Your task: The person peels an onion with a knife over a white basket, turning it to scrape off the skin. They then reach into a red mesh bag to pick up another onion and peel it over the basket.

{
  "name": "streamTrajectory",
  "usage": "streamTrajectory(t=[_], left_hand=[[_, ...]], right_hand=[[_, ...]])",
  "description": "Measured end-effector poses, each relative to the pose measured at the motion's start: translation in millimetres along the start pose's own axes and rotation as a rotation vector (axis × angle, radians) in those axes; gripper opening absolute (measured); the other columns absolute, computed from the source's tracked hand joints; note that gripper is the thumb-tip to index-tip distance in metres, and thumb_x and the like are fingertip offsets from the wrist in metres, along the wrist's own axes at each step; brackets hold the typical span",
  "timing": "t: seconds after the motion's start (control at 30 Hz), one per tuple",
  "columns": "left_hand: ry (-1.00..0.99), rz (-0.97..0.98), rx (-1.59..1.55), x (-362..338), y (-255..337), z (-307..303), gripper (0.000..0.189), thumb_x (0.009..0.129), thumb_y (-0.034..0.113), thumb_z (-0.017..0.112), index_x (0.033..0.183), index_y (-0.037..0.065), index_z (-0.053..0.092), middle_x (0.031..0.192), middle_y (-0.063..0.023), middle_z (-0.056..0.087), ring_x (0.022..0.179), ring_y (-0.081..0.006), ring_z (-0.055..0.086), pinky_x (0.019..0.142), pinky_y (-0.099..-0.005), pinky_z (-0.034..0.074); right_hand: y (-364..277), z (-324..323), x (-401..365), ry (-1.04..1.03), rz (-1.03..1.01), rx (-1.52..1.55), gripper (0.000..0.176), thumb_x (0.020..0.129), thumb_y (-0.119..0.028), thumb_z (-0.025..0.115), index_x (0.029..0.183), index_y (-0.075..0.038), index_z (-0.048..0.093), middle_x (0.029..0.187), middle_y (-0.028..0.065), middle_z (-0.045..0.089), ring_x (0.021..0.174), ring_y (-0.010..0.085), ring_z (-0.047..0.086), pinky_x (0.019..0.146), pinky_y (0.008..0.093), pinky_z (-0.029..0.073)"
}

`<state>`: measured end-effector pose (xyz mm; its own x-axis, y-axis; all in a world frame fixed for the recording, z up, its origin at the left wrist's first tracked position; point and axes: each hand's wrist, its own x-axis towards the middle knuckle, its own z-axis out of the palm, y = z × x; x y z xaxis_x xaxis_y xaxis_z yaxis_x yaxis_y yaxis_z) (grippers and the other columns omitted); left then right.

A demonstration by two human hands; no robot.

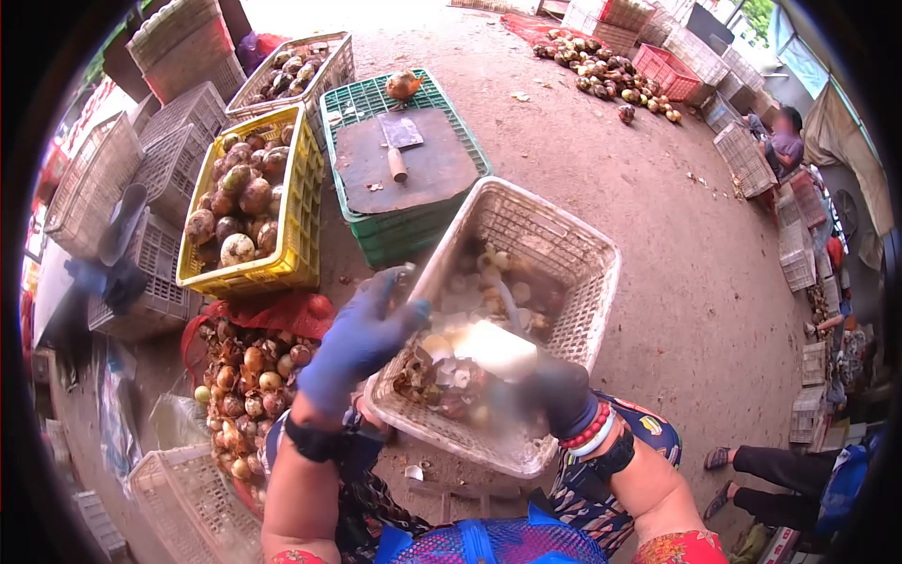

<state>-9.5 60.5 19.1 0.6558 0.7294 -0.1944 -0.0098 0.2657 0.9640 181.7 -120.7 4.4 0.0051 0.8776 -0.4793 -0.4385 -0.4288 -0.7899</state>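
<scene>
My left hand (362, 338), in a blue glove, is raised over the left rim of a white plastic crate (588, 246). Its fingers look spread, with a blur near the tips and nothing plainly held. In a dark glove, my right hand (556, 397) is closed at the crate's front right. From it a bright, glaring rectangular blade, apparently a cleaver (495, 348), points left over the crate; motion blur hides the handle. Inside the crate lie onion pieces and peelings (446, 381), partly behind the blade and hand.
Left stands a yellow crate (310, 202) of onions; below it is a red net sack of onions (249, 385). A green crate (399, 240) bears a board with another cleaver (401, 141) and an onion (403, 86). At right are a person's legs (785, 479) and stacked crates (794, 249).
</scene>
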Motion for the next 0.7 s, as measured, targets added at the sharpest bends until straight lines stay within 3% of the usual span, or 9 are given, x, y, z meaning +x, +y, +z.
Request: streamTrajectory(t=[0.1, 0.13, 0.2, 0.3, 0.33, 0.4, 0.5, 0.6, 0.7], left_hand=[[0.195, 0.16, 0.264, 3.9, -17.0, 16.3, 0.04, 0.094, 0.018, 0.058, 0.129, 0.0, 0.054, 0.092, -0.0164, 0.067, 0.081, -0.0237, 0.067, 0.076, -0.0377, 0.054], [0.24, 0.204, 0.36, 4.2, -24.0, 21.8, 0.042, 0.094, 0.016, 0.057, 0.133, 0.001, 0.053, 0.09, -0.0173, 0.068, 0.079, -0.0223, 0.068, 0.074, -0.0371, 0.054], [0.236, 0.381, 0.464, 7.2, -36.2, 29.2, 0.044, 0.094, 0.01, 0.057, 0.137, 0.001, 0.051, 0.076, -0.0168, 0.065, 0.066, -0.018, 0.064, 0.064, -0.0365, 0.053], [-0.004, 0.276, 0.056, -12.1, -36.6, 56.1, 0.064, 0.096, 0.017, 0.06, 0.152, 0.006, 0.03, 0.12, -0.0146, 0.061, 0.093, -0.019, 0.062, 0.078, -0.0344, 0.053], [-0.051, 0.362, 0.122, -8.4, -49.9, 58.2, 0.079, 0.093, 0.019, 0.067, 0.155, 0.007, 0.021, 0.133, -0.0113, 0.049, 0.111, -0.0211, 0.054, 0.091, -0.0357, 0.05], [-0.027, 0.367, 0.094, -8.7, -64.3, 67.1, 0.082, 0.091, 0.03, 0.072, 0.153, 0.006, 0.024, 0.121, -0.0103, 0.055, 0.101, -0.0178, 0.059, 0.084, -0.0298, 0.052], [0.019, 0.318, 0.036, -11.0, -66.9, 74.3, 0.084, 0.088, 0.031, 0.077, 0.151, 0.006, 0.026, 0.118, -0.0105, 0.056, 0.096, -0.0158, 0.061, 0.079, -0.0281, 0.055], [0.09, 0.302, 0.114, -12.2, -67.0, 71.9, 0.078, 0.088, 0.027, 0.076, 0.148, 0.005, 0.03, 0.118, -0.0103, 0.056, 0.096, -0.0153, 0.061, 0.079, -0.0273, 0.054], [0.16, 0.409, 0.18, -9.7, -64.5, 73.9, 0.069, 0.089, 0.024, 0.073, 0.144, 0.005, 0.036, 0.114, -0.0099, 0.057, 0.095, -0.0139, 0.061, 0.079, -0.0265, 0.054]], right_hand=[[2.3, -2.1, 4.3, 0.008, -0.097, 0.07, 0.057, 0.092, -0.016, 0.065, 0.143, 0.001, 0.045, 0.132, 0.0183, 0.06, 0.118, 0.0274, 0.06, 0.098, 0.0352, 0.05], [7.9, -3.3, 5.3, 0.017, -0.11, 0.11, 0.069, 0.088, -0.018, 0.067, 0.148, 0.0, 0.038, 0.131, 0.0185, 0.059, 0.115, 0.0271, 0.061, 0.093, 0.0348, 0.051], [22.8, -10.2, 13.1, -0.123, -0.171, 0.434, 0.056, 0.091, -0.015, 0.065, 0.142, -0.002, 0.048, 0.126, 0.0152, 0.062, 0.106, 0.0232, 0.064, 0.088, 0.0329, 0.054], [26.1, -6.7, 25.2, -0.227, -0.211, 0.643, 0.05, 0.091, -0.014, 0.066, 0.138, -0.004, 0.054, 0.119, 0.0118, 0.065, 0.096, 0.0202, 0.066, 0.082, 0.032, 0.055], [20.2, -0.1, 24.9, -0.176, -0.245, 0.58, 0.054, 0.09, -0.014, 0.066, 0.141, -0.004, 0.05, 0.116, 0.011, 0.065, 0.094, 0.0194, 0.065, 0.081, 0.0323, 0.055], [19.8, 2.4, 28.6, -0.112, -0.205, 0.499, 0.059, 0.089, -0.015, 0.066, 0.143, -0.004, 0.046, 0.113, 0.0102, 0.064, 0.091, 0.0186, 0.063, 0.082, 0.0327, 0.054], [26.9, 3.4, 31.4, -0.124, -0.169, 0.496, 0.067, 0.089, -0.005, 0.062, 0.149, -0.006, 0.032, 0.119, 0.01, 0.06, 0.094, 0.0157, 0.063, 0.082, 0.0294, 0.053], [37.5, 7.0, 33.8, -0.133, -0.303, 0.35, 0.058, 0.088, -0.001, 0.063, 0.142, -0.005, 0.041, 0.116, 0.008, 0.059, 0.097, 0.0146, 0.061, 0.083, 0.0286, 0.052], [27.1, 15.3, 24.4, 0.027, -0.282, 0.062, 0.056, 0.088, -0.003, 0.066, 0.139, -0.003, 0.045, 0.116, 0.0088, 0.059, 0.097, 0.0147, 0.06, 0.084, 0.0291, 0.052]])
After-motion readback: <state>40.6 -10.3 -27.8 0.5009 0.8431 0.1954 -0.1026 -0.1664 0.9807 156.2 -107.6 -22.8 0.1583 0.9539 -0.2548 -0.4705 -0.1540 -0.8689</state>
